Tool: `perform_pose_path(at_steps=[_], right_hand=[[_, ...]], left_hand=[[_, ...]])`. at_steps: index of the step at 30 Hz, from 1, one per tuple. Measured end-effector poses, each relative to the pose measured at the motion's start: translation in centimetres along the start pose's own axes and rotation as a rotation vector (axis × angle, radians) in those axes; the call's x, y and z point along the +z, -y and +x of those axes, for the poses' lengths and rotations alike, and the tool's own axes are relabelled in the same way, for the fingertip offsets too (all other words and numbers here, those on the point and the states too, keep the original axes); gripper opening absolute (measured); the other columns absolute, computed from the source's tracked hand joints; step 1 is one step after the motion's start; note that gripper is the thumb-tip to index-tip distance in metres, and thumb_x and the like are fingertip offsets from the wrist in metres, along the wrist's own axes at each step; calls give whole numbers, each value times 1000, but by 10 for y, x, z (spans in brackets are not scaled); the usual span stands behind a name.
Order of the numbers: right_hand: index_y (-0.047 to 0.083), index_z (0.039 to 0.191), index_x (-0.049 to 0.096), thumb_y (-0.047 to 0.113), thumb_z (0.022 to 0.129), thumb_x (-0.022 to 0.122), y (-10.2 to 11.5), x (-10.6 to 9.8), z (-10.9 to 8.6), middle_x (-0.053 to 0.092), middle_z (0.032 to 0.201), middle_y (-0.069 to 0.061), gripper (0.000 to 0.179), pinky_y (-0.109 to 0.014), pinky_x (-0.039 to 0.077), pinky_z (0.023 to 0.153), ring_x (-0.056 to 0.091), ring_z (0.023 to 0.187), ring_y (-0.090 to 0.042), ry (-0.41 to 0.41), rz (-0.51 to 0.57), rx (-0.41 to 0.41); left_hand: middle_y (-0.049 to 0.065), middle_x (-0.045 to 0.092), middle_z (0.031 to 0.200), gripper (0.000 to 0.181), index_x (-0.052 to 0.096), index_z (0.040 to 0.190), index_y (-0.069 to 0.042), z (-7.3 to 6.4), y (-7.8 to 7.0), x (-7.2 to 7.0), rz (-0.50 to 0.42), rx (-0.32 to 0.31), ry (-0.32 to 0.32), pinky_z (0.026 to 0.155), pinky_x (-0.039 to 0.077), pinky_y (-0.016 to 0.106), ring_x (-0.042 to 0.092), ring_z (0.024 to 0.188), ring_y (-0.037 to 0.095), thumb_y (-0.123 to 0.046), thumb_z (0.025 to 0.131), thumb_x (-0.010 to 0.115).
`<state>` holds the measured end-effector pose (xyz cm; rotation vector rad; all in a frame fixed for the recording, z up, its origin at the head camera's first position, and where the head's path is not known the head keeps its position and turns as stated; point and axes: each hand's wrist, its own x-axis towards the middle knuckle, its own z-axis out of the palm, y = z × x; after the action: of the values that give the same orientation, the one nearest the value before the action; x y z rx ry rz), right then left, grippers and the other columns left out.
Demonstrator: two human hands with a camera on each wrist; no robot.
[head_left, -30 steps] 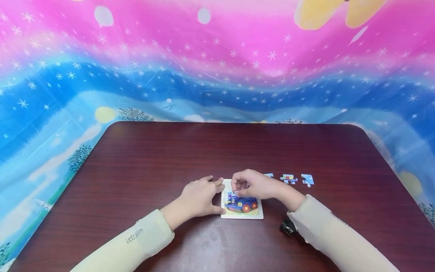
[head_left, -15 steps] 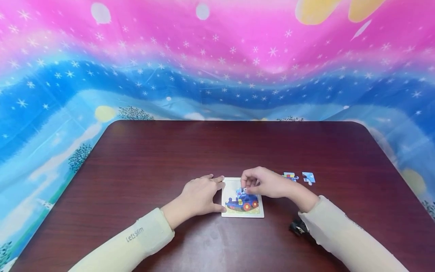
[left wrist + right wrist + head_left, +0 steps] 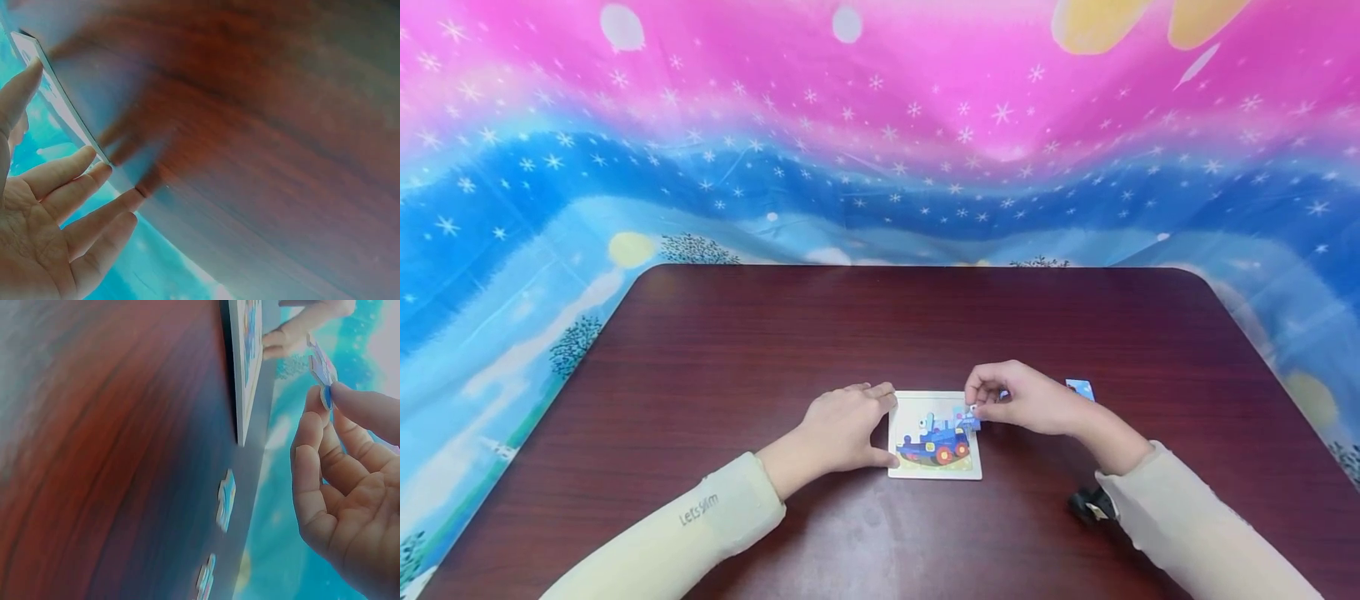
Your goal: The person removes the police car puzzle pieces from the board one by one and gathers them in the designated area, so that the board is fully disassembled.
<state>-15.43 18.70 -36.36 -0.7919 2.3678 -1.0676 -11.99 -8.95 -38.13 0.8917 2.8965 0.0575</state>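
A square puzzle board [image 3: 917,475] with a pale frame lies flat on the table, partly filled with a blue train picture. My left hand [image 3: 848,429] is spread at its left side, thumb and fingertips at the frame's edge. In the left wrist view those fingers [image 3: 69,169] are straight. At the board's right edge, my right hand [image 3: 1028,397] pinches a light-blue jigsaw piece [image 3: 971,422] between thumb and forefinger. The right wrist view shows this piece [image 3: 321,367] raised and tilted. The upper part of the picture area is bare.
Right of the board, a loose jigsaw piece [image 3: 1081,388] shows past my right hand. Two loose pieces, one nearer [image 3: 226,500], lie on the table in the right wrist view. A black object [image 3: 1088,505] sits by the right cuff. A patterned cloth [image 3: 850,167] hangs behind the table.
My right hand has moved rightward with the jigsaw piece, from over the board's left-middle to its right edge. Its forearm now covers more of the loose pieces. My left hand has stayed put.
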Motion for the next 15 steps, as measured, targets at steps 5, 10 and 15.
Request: perform_pose_path(at_steps=[5,10,15], right_hand=[[8,95,64,3,90,69,-4,-6,-10,64,83,0,8,-25,51,67,57,76,-9,-44,11,-6],[9,94,64,2,89,69,-9,-10,-21,66,86,-1,10,-24,50,66,57,76,-8,-88,18,-16],[9,94,63,2,89,68,-15,-13,-29,64,82,1,10,-25,49,66,57,73,-7,-111,-21,16]], left_hand=[[-1,58,144,77,62,133,-18,0,-1,-1,4,-6,8,94,56,44,61,127,27,-62,72,79],[-2,57,145,77,62,134,-19,0,0,0,9,-7,15,92,57,44,60,128,27,-63,72,79],[-2,56,147,79,61,135,-19,0,-1,0,9,-18,25,89,58,46,59,129,27,-63,72,78]])
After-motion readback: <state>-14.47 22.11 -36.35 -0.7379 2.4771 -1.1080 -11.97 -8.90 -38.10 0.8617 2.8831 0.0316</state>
